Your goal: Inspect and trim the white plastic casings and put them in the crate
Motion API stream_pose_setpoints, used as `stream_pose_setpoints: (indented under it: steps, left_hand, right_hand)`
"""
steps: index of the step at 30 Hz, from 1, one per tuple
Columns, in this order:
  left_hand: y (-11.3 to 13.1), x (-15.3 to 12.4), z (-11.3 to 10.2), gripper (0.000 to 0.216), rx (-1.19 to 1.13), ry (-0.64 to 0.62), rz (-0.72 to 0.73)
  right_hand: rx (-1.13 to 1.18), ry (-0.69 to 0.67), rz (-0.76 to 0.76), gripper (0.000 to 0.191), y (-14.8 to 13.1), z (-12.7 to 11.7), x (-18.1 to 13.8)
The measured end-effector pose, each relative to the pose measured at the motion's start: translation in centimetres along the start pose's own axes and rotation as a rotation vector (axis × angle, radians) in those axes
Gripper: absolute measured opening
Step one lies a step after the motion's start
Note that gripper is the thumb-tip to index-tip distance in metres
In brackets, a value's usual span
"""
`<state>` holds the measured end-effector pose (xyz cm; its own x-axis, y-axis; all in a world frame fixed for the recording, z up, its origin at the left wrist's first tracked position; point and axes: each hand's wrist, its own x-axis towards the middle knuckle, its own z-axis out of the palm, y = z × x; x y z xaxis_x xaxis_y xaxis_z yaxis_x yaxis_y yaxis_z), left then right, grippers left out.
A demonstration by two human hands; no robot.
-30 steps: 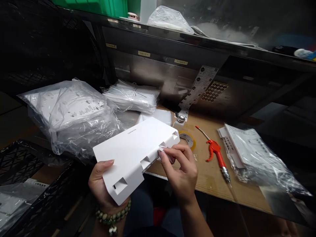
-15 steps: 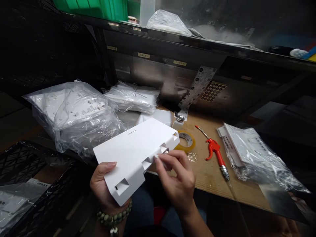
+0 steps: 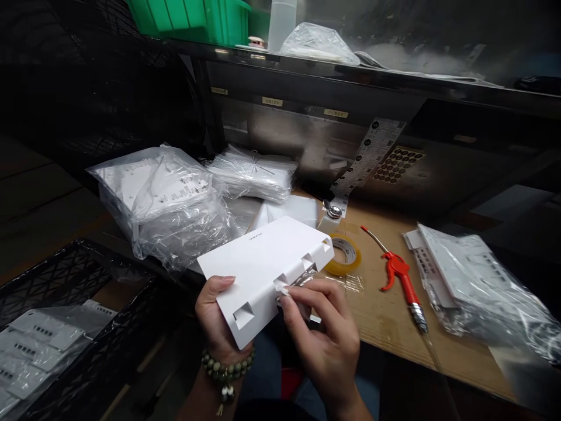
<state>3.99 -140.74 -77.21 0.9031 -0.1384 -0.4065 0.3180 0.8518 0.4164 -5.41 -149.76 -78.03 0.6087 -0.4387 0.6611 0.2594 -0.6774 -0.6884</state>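
Observation:
My left hand (image 3: pixel 217 318) grips the near end of a flat white plastic cover (image 3: pixel 263 266), thumb on top, a bead bracelet on the wrist. The cover is tilted, with several notched cut-outs along its right edge. My right hand (image 3: pixel 322 324) is closed in a pinch, its fingertips pressed against the middle notch on that edge. What the fingertips hold, if anything, is too small to make out.
Clear bags of white plastic parts (image 3: pixel 169 202) lie left and behind, another bag (image 3: pixel 464 275) lies at right. A red air blow gun (image 3: pixel 401 275), a tape roll (image 3: pixel 346 254) and a label strip (image 3: pixel 363 161) are on the cardboard bench top. A black mesh crate (image 3: pixel 56 327) stands lower left.
My right fingertips slid along the cover's edge from the far notch to the middle one. The view shifted, so everything sits further right in the picture.

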Motion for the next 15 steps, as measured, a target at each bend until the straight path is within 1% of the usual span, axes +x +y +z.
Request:
stream_pose_setpoints:
  steps: [4,6,9,11,15]
  left_hand:
    - [-0.5,-0.2,0.0,0.065,-0.018,-0.048,-0.007]
    - [-0.6,-0.3,0.1,0.063,-0.032,-0.059,-0.051]
    - [-0.6,-0.4,0.0,0.060,-0.055,-0.066,-0.113]
    - [-0.6,-0.3,-0.1,0.059,-0.052,-0.070,-0.091]
    - [-0.7,-0.3,-0.3,0.061,-0.027,-0.057,-0.023]
  right_hand:
    - [-0.039,-0.008,-0.044,0.017,-0.7,0.6,-0.4]
    - [-0.044,-0.019,-0.075,0.016,-1.0,0.9,-0.8]
    - [-0.031,-0.069,-0.102,0.017,-1.1,1.1,-1.1]
    - [-0.038,-0.060,-0.084,0.017,-0.7,0.9,-0.9]
    - [-0.086,0.019,-0.056,0.016,-0.1,0.5,-0.4]
